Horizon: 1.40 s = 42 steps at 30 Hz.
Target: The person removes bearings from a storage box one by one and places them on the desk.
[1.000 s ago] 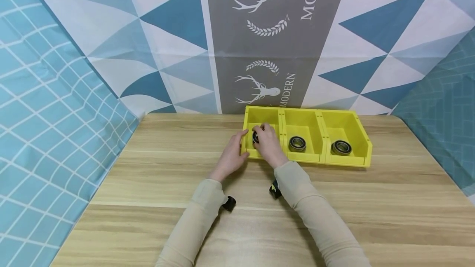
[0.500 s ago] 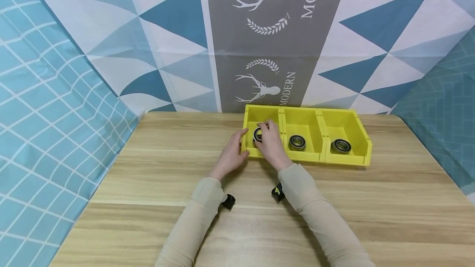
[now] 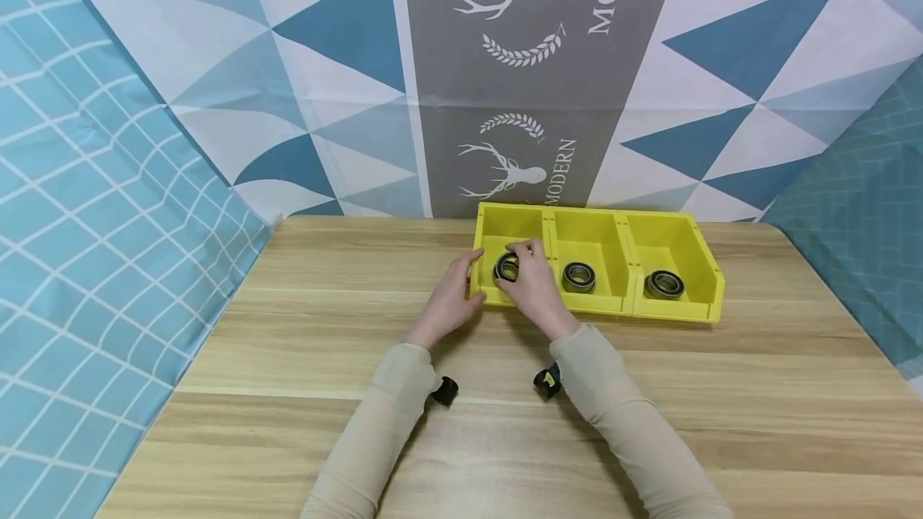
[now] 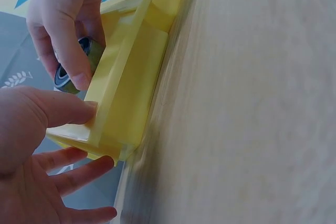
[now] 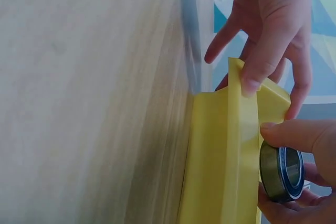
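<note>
A black-and-metal ball bearing [image 3: 507,266] is pinched by my right hand [image 3: 534,285] inside the left compartment of the yellow bins [image 3: 496,296]. In the right wrist view the thumb and fingers hold the bearing [image 5: 273,172] by its outer rim, tilted, close behind the front wall. My left hand [image 3: 449,299] holds the left front corner of that bin, the thumb at the front lip and the fingers along the outside. The left wrist view has this left hand [image 4: 31,145] on the corner and the bearing [image 4: 63,80] partly hidden behind the right fingers.
Two more bearings rest in the bins, one in the middle compartment [image 3: 579,278] and one in the right compartment [image 3: 664,285]. The bins stand at the back of a wooden table [image 3: 303,343], near a patterned cloth backdrop [image 3: 368,102].
My right hand has shifted slightly right and toward me, and more of the bearing in its fingers shows. The left hand and the bins stay in place.
</note>
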Each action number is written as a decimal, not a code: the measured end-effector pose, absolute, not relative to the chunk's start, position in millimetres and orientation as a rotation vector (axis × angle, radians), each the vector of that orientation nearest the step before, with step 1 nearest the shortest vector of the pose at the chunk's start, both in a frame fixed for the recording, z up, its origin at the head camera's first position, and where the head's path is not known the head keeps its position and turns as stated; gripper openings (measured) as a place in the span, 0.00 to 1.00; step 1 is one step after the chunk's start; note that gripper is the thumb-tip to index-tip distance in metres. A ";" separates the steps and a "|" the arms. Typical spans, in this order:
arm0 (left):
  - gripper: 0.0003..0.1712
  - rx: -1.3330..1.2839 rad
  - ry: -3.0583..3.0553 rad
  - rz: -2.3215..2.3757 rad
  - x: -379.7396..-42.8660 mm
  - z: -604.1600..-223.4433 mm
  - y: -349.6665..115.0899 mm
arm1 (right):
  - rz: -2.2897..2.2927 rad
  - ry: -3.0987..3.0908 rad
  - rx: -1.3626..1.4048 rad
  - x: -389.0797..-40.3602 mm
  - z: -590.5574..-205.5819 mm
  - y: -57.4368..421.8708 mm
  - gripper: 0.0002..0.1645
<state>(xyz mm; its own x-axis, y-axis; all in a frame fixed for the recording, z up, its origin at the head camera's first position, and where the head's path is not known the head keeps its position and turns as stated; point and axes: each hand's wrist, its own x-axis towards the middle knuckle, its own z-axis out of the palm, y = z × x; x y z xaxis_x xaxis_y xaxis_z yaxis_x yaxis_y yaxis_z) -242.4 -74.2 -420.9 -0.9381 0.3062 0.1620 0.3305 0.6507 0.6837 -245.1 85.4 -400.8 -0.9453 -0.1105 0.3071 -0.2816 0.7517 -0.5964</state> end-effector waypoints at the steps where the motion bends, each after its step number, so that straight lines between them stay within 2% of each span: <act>1: 0.43 -0.541 -2.823 -1.189 -242.5 -421.4 -74.5 | 0.982 -2.696 0.314 -244.4 -400.4 85.2 0.35; 26: 0.43 -0.539 -2.816 -1.221 -244.3 -421.1 -72.8 | 0.848 -2.731 0.447 -209.4 -398.9 91.0 0.34; 42: 0.43 -0.517 -2.830 -1.223 -240.6 -420.5 -72.9 | 0.786 -2.834 0.510 -191.7 -402.1 91.3 0.30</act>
